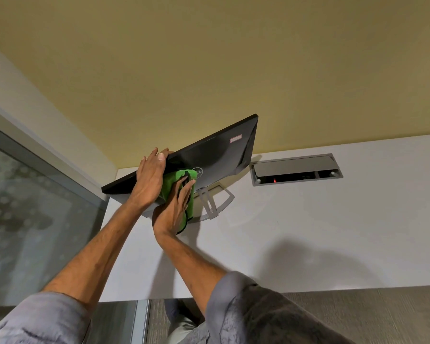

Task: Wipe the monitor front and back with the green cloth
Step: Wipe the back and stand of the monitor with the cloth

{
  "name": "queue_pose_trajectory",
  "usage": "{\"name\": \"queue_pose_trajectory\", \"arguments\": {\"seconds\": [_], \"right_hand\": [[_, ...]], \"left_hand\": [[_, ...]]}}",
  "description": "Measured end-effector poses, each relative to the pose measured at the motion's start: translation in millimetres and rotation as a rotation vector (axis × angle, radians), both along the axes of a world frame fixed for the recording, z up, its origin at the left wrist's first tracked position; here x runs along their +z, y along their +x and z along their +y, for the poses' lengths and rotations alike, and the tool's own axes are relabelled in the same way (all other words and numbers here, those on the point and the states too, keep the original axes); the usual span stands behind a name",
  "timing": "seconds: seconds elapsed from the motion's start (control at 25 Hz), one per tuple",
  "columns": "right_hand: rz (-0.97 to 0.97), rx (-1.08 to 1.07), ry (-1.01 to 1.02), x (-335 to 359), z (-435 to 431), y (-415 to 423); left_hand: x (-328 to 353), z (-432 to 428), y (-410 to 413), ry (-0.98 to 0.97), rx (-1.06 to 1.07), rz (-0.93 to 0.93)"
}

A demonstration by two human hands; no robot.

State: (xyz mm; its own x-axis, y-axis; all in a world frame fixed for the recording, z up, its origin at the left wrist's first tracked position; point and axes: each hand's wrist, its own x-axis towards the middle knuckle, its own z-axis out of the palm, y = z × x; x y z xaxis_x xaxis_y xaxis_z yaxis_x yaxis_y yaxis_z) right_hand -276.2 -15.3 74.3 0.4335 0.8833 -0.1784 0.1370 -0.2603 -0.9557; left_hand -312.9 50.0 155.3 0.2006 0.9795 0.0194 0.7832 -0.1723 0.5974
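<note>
Monitor (216,155) on the surface (308,232), our left grip (149,180) curled over its top edge (stiff rim, likely the safest hold); just beneath, our right grip (175,209) presses green cloth (169,182) flat-fingered to its back.

Glossy black on the monitor (216,155), with 1 small pink-edged pale sticker (235,139) near its top; bright green on the cloth (170,181), trimmed in dark edging; silver-grey on the stand (212,202). White on the desk (308,232); matte grey on the cable box (296,167), 1 red light (274,180) glowing inside; mustard yellow on the wall (209,58). Frosted grey-green with a hexagon pattern on the glass panel (23,207); grey with a faint mottled print on the 2 sleeves (246,314); grey-brown woodgrain on the floor (370,314).
</note>
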Motion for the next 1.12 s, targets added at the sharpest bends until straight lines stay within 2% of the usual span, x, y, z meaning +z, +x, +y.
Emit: {"name": "queue_pose_trajectory", "arguments": {"seconds": [0.12, 0.24, 0.36, 0.44, 0.56, 0.6, 0.72, 0.92, 1.12], "right_hand": [[-0.112, -0.086, -0.011, 2.0, 28.3, 21.4], [-0.079, -0.274, 0.069, 20.5, 65.2, 74.0], [-0.094, -0.363, 0.099, 45.5, 91.6, 117.6], [-0.238, -0.365, 0.165, 54.4, 86.6, 119.4], [-0.562, -0.186, 0.282, 45.9, 56.5, 86.7], [-0.594, -0.139, 0.293, 42.2, 49.4, 76.8], [-0.460, -0.165, 0.269, 39.5, 52.7, 75.3], [-0.315, -0.357, 0.360, 34.0, 85.3, 119.7], [-0.143, -0.484, 0.312, 9.4, 110.9, 144.4]], "left_hand": [[-1.3, -4.8, -1.3, -0.006, -0.013, -0.005], [-2.7, -5.8, -0.6, 0.014, -0.021, 0.001], [-4.2, -5.7, 0.4, 0.052, -0.030, 0.034], [-6.8, -7.7, 2.3, 0.074, -0.028, 0.051], [-8.4, -10.5, 3.7, 0.107, -0.030, 0.059], [-8.5, -11.3, 2.4, 0.111, -0.044, 0.065], [-11.0, -11.5, -1.2, 0.106, -0.061, 0.068], [-12.0, -5.1, -0.7, 0.116, -0.073, 0.109], [-11.4, -0.7, -1.6, 0.117, -0.089, 0.126]]}}
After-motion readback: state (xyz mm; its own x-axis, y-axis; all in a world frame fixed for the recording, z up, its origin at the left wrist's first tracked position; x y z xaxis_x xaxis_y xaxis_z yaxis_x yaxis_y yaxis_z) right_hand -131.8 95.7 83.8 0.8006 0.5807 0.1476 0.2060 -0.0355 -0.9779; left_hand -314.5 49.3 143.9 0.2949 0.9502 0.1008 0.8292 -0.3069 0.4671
